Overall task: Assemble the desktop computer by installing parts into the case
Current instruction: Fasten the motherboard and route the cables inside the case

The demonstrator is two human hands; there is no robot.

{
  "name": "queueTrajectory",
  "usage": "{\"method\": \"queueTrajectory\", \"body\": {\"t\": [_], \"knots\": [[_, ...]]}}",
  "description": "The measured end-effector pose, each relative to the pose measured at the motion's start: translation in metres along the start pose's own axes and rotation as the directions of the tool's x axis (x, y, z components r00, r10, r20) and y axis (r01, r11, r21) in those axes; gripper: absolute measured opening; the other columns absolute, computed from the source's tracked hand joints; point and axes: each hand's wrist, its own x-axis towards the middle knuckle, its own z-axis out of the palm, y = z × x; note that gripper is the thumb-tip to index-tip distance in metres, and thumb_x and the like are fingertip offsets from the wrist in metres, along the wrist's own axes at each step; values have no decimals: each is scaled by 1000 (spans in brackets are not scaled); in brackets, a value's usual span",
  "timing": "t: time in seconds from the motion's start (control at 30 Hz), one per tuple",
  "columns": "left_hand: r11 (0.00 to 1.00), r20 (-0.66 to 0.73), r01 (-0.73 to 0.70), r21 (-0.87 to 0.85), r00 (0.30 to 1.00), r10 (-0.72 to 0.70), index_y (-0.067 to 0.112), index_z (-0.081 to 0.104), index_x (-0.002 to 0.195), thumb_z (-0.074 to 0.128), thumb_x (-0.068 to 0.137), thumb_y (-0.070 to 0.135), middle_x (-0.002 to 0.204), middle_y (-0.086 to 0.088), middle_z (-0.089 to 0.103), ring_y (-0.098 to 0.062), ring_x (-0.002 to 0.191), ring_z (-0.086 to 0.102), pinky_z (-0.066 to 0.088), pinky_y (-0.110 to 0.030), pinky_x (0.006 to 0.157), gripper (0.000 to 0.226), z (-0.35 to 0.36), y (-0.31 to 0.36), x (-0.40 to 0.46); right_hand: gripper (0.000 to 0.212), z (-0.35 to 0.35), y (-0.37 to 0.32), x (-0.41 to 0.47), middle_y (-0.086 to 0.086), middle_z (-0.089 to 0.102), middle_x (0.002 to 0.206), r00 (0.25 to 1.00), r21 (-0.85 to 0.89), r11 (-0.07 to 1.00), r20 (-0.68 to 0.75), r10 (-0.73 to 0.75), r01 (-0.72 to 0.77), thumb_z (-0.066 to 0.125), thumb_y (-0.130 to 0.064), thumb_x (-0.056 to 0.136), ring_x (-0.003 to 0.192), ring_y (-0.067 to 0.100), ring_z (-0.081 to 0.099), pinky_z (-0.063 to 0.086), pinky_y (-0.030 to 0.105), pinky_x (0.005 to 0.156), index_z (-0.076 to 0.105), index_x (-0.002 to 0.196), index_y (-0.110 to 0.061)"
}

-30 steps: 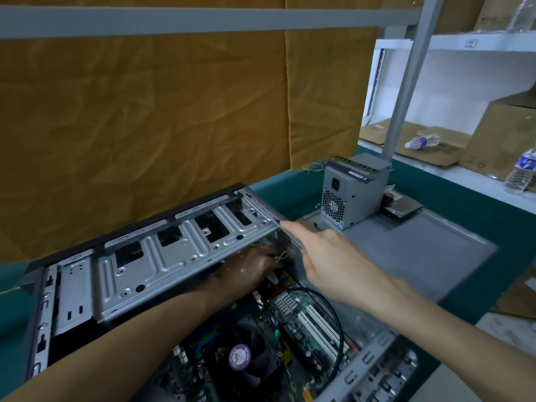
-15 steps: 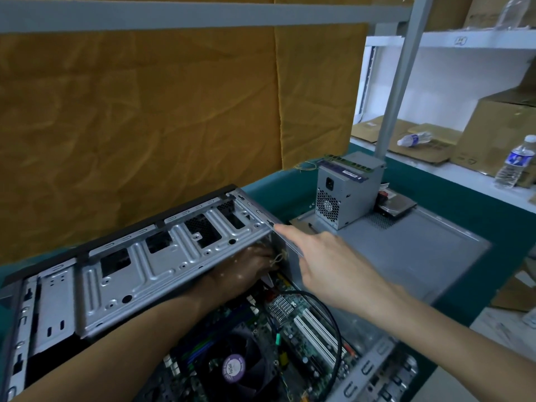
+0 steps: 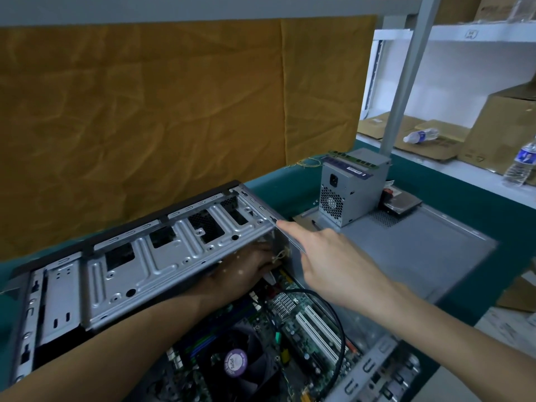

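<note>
**Hands at the drive cage of the open case**

The computer case [image 3: 17, 288] lies open on the green table [image 3: 290, 187]. To the left of both hands, the metal drive cage [image 3: 150, 271] is tilted up, probably so that the space under it can be reached.

The left hand [image 3: 246, 271] is under the right end of this cage, in shadow. Its fingers seem curled near some thin yellowish wires [image 3: 280, 255], but I cannot tell if they pinch anything.

Below the hands, inside the case, sits the motherboard [image 3: 290, 323] with the cooler fan [image 3: 235, 364], two white expansion slots [image 3: 319, 332] and a black cable [image 3: 339, 320] that loops over them.

The right hand [image 3: 330, 262] comes from the right. Its fingers are stretched out, and the index fingertip [image 3: 282, 224] touches the upper corner of the cage. It grips nothing; I judge it steadies the cage while the other hand works below.

Further right, beyond this hand, the grey side panel [image 3: 420, 250] lies flat. On it stands the power supply [image 3: 348, 192], not yet installed, with a memory stick [image 3: 352, 158] on top. Just beside it lies a hard drive [image 3: 403, 203]. These parts probably wait for their turn.
</note>
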Motion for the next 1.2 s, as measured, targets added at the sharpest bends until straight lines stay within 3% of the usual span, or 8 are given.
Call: {"method": "queueTrajectory", "body": {"t": [0.07, 0.17, 0.37, 0.53, 0.7, 0.83, 1.0, 1.2], "knots": [[1000, -46, 15, 18, 999, -14, 21, 70, 89, 71, 95, 18, 93, 16, 62, 2, 84, 53, 36, -6, 74, 7, -3, 7, -2, 78, 0, -1, 0, -4, 54, 62, 1000, -7, 1000, -10, 4, -4, 49, -3, 92, 44, 13, 48, 38, 33, 38, 26, 156, -42], [976, -22, 196, -98, 980, -199, 17, 77, 97, 71, 96, 30, 99, 6, 71, -7, 90, 62, 47, -26, 74, 15, -3, 8, -2, 72, 0, 2, 0, -5, 53, 61, 1000, 11, 1000, -3, -6, 6, 49, -9, 97, 45, 11, 48, 42, 34, 41, 25, 157, -41], [827, 65, 493, -272, 867, -495, 20, 71, 86, 74, 93, 28, 82, 15, 63, 0, 72, 56, 40, -7, 58, 12, -7, 18, 13, 65, 3, 2, 1, -9, 49, 61, 1000, 1, 1000, -22, -23, 23, 48, -19, 101, 45, 7, 43, 31, 28, 40, 23, 158, -41], [826, 85, 507, -246, 860, -503, 3, 74, 92, 73, 94, 23, 91, -6, 71, -2, 68, 52, 39, -6, 58, 20, -10, 23, 15, 62, 8, 4, 2, -10, 46, 63, 998, -14, 999, -41, -41, 41, 47, -26, 102, 50, 9, 45, 31, 32, 44, 21, 156, -42], [822, 89, 541, -178, 841, -534, 15, 75, 95, 71, 95, 35, 97, 5, 72, 0, 72, 54, 39, -6, 57, 21, -10, 25, 13, 62, 11, 6, 3, -12, 43, 61, 997, -43, 998, -59, -58, 55, 50, -28, 101, 46, 3, 42, 25, 24, 40, 23, 155, -40], [804, 117, 542, -246, 840, -530, 6, 74, 95, 72, 95, 27, 97, -6, 72, -1, 70, 54, 40, -7, 57, 21, -14, 26, 14, 61, 11, 5, 3, -11, 42, 61, 996, -37, 997, -54, -66, 64, 50, -29, 101, 50, 5, 43, 24, 24, 42, 23, 155, -41], [858, 64, 502, -113, 865, -498, 17, 76, 94, 69, 97, 33, 97, 0, 74, -13, 80, 64, 42, -24, 61, 17, -10, 33, 11, 60, 11, 5, 3, -10, 45, 61, 995, -65, 995, -59, -76, 72, 52, -28, 101, 46, 3, 42, 20, 22, 41, 25, 154, -38], [865, 45, 492, -104, 871, -490, 24, 73, 87, 69, 96, 32, 92, 3, 70, -16, 83, 65, 44, -28, 68, 13, -8, 36, 10, 60, 14, 5, 5, -9, 48, 66, 993, -75, 992, -60, -101, 96, 51, -29, 102, 51, 7, 46, 23, 26, 41, 23, 154, -38]]}}
